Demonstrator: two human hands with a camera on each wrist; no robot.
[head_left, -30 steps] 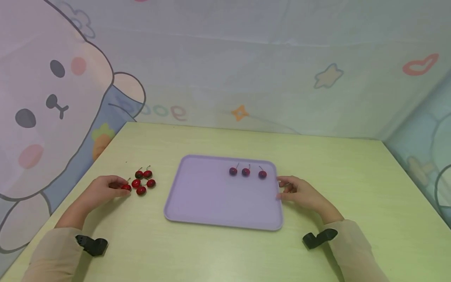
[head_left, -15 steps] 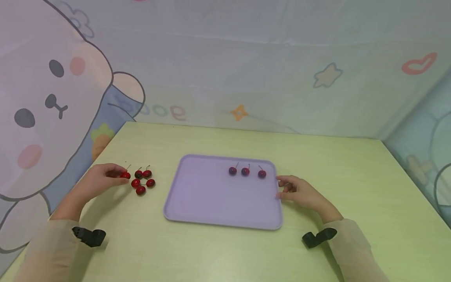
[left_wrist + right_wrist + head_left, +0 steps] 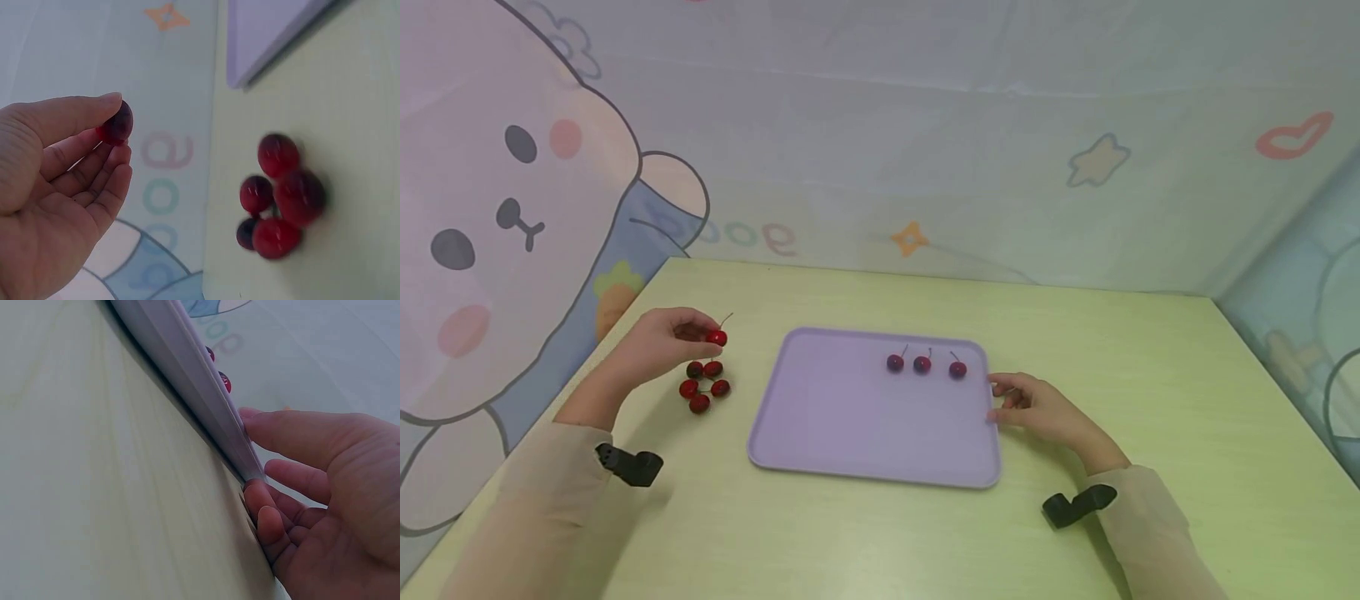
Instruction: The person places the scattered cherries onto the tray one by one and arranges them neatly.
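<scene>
My left hand (image 3: 658,346) pinches a dark red cherry (image 3: 718,337) between thumb and fingers, its stem pointing up. In the left wrist view this cherry (image 3: 117,125) shows at the thumb tip. Just below that hand, several more cherries (image 3: 700,404) lie clustered on the table. A lilac tray (image 3: 835,417) lies in the middle, with three cherries (image 3: 922,364) in a row near its far right corner. At the tray's right rim rests my right hand (image 3: 1037,408), thumb and fingers apart along the edge. The right wrist view shows the thumb (image 3: 281,431) touching the rim.
The pale yellow-green table (image 3: 850,542) reaches back to a printed cloth backdrop (image 3: 850,150). Black wrist cameras (image 3: 628,465) sit on both sleeves. A cable (image 3: 1332,408) hangs at the far right.
My left hand has lifted the cherry and carried it away from me and to the right, to above the cluster's far side. My right hand and the tray stay in place.
</scene>
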